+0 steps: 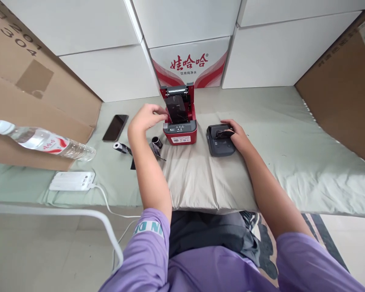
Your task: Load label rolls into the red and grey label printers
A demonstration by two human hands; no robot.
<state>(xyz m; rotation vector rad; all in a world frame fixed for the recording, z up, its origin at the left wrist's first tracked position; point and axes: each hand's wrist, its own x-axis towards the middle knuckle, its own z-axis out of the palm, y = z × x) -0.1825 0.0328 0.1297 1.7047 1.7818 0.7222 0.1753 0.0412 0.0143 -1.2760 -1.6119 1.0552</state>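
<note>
At the red printer (182, 129): the left hand (146, 118) has its fingertips at the left edge of the opened body, digits bent; whether they pinch anything I cannot tell.
At the dark printer (220, 147): the right hand (237, 136) lies against its right side, fingers reaching along the back edge, beside the black strip (222, 134) on top; whether that strip is gripped is not clear.
Raised lid: it stands up at the back of the red printer, with a dark sheet (176, 108) upright in the opening. If the lid dropped, it could catch the left fingertips or crease the sheet.
Black strip: a sideways pull by the right hand could tear it or slide the dark printer on the loose cloth (270, 142).
Loose rolls: a white-ended roll (119, 147) and a black roll (156, 142) lie near the left forearm; a low sweep of that arm could send them rolling.
Farther left: a phone (115, 128), a bottle (48, 140) and a white power bank (72, 181); a snag on its cable (105, 198) could drag the power bank off the near edge.
</note>
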